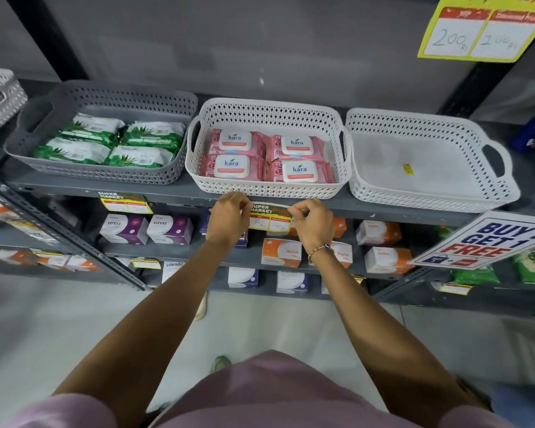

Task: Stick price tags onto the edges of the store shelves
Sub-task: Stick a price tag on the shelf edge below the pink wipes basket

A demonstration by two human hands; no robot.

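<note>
A yellow, red and green "Super Market" price tag lies against the front edge of the grey metal shelf, just below the white basket of pink Kara wipes. My left hand pinches the tag's upper left corner. My right hand, with a bead bracelet on the wrist, pinches its upper right corner. A second tag of the same kind is stuck on the shelf edge to the left, under the grey basket.
A grey basket of green wipe packs stands left and an empty white basket right. Lower shelves hold purple and orange boxes. A "Buy 1 Get 1 Free" sign juts out at right. A large yellow price card hangs top right.
</note>
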